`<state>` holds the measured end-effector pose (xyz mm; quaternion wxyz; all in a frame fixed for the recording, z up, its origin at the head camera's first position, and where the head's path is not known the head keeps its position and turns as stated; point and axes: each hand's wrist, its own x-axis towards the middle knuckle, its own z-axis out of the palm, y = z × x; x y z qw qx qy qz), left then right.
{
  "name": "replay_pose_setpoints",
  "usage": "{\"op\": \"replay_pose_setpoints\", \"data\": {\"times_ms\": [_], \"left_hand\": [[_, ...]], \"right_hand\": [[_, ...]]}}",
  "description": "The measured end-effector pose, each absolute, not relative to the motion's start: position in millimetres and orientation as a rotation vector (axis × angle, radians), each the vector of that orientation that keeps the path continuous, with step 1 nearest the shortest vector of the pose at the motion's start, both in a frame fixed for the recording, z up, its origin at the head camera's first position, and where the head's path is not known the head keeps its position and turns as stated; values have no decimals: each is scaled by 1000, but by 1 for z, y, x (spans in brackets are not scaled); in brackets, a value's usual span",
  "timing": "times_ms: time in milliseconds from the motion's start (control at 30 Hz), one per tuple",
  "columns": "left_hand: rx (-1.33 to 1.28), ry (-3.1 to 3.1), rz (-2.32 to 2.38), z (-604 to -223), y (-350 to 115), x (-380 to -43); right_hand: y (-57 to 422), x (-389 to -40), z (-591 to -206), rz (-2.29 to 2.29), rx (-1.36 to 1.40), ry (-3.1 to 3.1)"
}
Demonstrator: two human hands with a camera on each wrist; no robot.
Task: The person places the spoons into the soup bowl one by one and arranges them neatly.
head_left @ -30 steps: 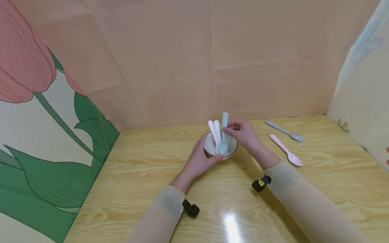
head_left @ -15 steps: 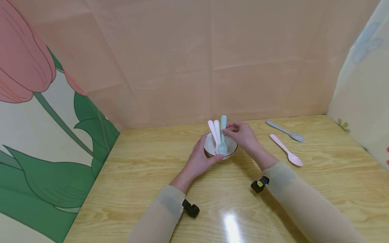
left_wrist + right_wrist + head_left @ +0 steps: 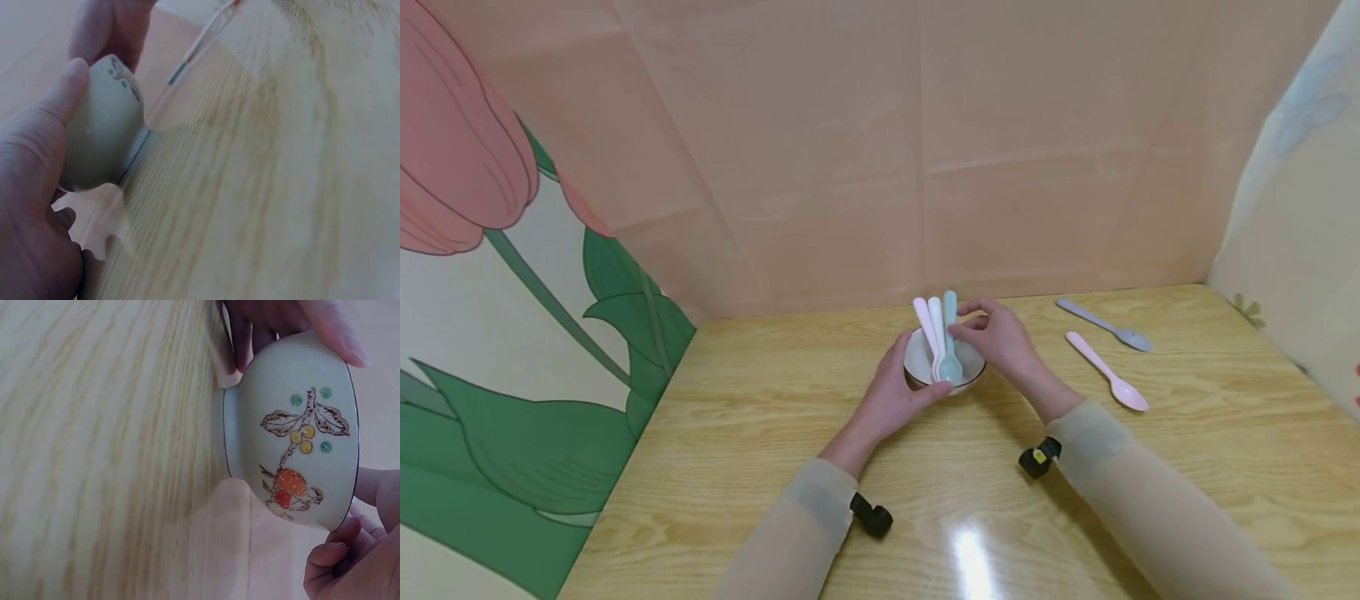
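In the head view, a small white bowl (image 3: 970, 358) with a dark rim stands on the table. My left hand (image 3: 895, 398) grips it around the left side, thumb at the near rim. Fruit and leaf decoration covers the bowl's wall (image 3: 300, 431) in the right wrist view. A teal spoon (image 3: 951, 333) leans inside, head down, its handle pinched by the thumb and fingers of my right hand (image 3: 1000, 337). Left of it lean a white utensil (image 3: 936, 321) and a pink utensil (image 3: 924, 321); their overlapping heads are too small to tell apart.
To the right on the wooden table (image 3: 737, 417) lie a pink spoon (image 3: 1103, 368) and a grey-blue spoon (image 3: 1101, 323). A peach-coloured cloth backdrop (image 3: 850, 167) rises behind the table's far edge. Printed panels border both sides.
The teal spoon has shifted slightly left and lower, its handle now closer to the white utensil. My right hand has followed it a little; my left hand and the bowl have stayed put.
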<state>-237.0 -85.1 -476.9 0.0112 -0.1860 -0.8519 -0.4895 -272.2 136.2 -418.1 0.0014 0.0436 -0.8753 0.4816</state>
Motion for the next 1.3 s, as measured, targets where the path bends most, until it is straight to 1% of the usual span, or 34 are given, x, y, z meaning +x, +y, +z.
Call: {"op": "replay_pose_setpoints", "data": {"times_ms": [567, 1300], "left_hand": [[-614, -2631, -1565, -477, -85, -236], [-577, -2656, -1551, -477, -85, -235]], "right_hand": [[134, -268, -417, 1149, 176, -2801], [138, -264, -416, 1180, 214, -2722]]}}
